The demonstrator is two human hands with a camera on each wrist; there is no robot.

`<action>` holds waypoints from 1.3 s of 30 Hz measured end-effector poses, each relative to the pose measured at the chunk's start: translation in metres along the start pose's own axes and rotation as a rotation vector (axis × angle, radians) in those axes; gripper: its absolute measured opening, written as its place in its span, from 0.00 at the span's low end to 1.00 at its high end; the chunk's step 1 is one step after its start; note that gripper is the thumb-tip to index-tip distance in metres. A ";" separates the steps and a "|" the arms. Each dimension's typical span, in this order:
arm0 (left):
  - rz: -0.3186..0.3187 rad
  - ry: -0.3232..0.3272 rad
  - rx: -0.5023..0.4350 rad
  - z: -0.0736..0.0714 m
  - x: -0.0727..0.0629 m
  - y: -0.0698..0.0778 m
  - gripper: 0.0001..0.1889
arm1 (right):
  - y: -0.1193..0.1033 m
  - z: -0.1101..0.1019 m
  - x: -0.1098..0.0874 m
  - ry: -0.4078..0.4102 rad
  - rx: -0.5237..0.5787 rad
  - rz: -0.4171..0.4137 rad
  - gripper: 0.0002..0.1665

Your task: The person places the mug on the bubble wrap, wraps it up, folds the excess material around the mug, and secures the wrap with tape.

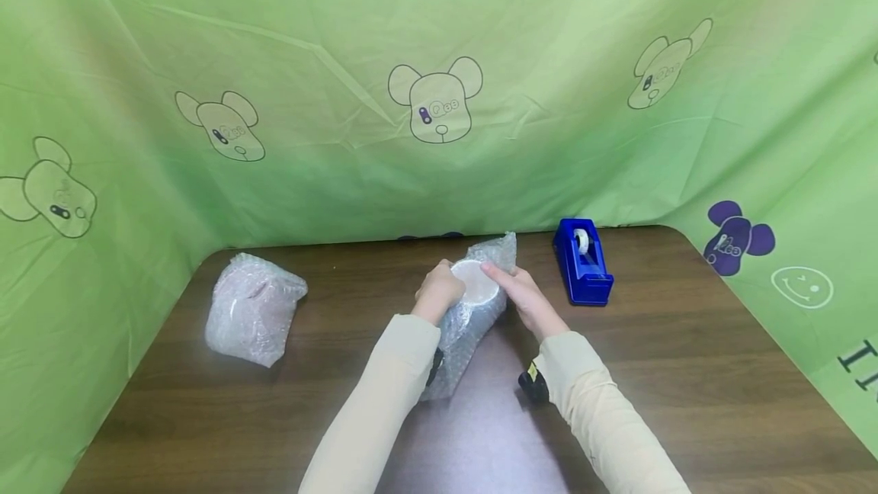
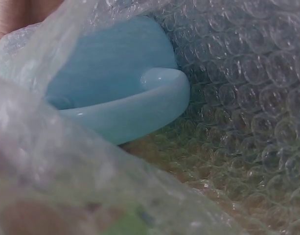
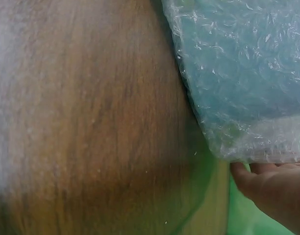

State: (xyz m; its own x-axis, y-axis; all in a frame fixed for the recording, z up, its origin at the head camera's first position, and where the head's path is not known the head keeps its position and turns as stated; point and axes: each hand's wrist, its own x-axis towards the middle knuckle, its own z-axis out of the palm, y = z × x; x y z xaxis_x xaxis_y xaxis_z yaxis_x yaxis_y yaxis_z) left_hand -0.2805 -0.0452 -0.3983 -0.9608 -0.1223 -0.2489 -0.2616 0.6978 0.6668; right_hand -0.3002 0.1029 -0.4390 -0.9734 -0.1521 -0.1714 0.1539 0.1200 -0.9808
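A light blue mug [image 2: 115, 63] with its handle [image 2: 140, 110] showing lies inside a loose sheet of bubble wrap [image 2: 247, 83]. In the head view its pale round end [image 1: 478, 284] faces up between both hands, and the bubble wrap [image 1: 466, 341] trails toward the person. The left hand [image 1: 440, 290] grips the mug and wrap from the left side, fingers curled. On the other side, the right hand [image 1: 523, 297] holds them, thumb over the rim of the round end. The right wrist view shows its fingers [image 3: 242, 178] at the edge of the wrap.
A bubble-wrapped bundle [image 1: 254, 311] sits on the left of the brown wooden table [image 1: 329, 418]. A blue tape dispenser [image 1: 583, 261] with a white roll stands at the back right. Green printed cloth [image 1: 309, 197] hangs behind and around the table.
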 end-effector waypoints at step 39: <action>0.001 0.014 0.001 0.000 -0.002 0.000 0.24 | -0.007 0.004 -0.003 0.016 -0.088 -0.070 0.27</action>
State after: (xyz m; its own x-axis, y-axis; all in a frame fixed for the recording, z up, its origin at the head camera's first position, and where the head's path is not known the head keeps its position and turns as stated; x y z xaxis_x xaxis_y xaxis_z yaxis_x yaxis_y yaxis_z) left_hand -0.2791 -0.0452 -0.3979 -0.9623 -0.1311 -0.2382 -0.2602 0.6985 0.6666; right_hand -0.2977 0.0982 -0.4324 -0.9838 -0.1479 -0.1010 0.0710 0.1954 -0.9781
